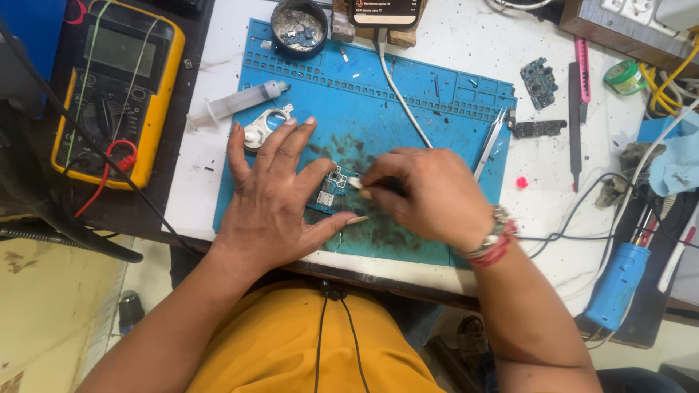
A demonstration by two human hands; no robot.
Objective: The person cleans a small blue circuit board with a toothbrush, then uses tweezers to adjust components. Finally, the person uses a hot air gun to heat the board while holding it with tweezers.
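The flat left hand (273, 200) pinned the board (331, 191), while the right hand (422, 193) pinched maybe a swab (355, 183) beside it

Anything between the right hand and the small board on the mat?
Nothing visible. The right hand reaches the board directly, its fingertips at the board's right edge. The left hand lies on the board's left side, not in the way.

Blue work mat (408, 94): matt rubbery, smudged dark. Small circuit board (329, 191): blue, metal parts. Tweezers (490, 143): shiny metal. Syringe (237, 102): clear plastic. Multimeter (116, 87): yellow casing, plastic-looking. Tabletop (211, 65): white, smooth, marble-look. Blue cloth (677, 156): soft, crumpled.
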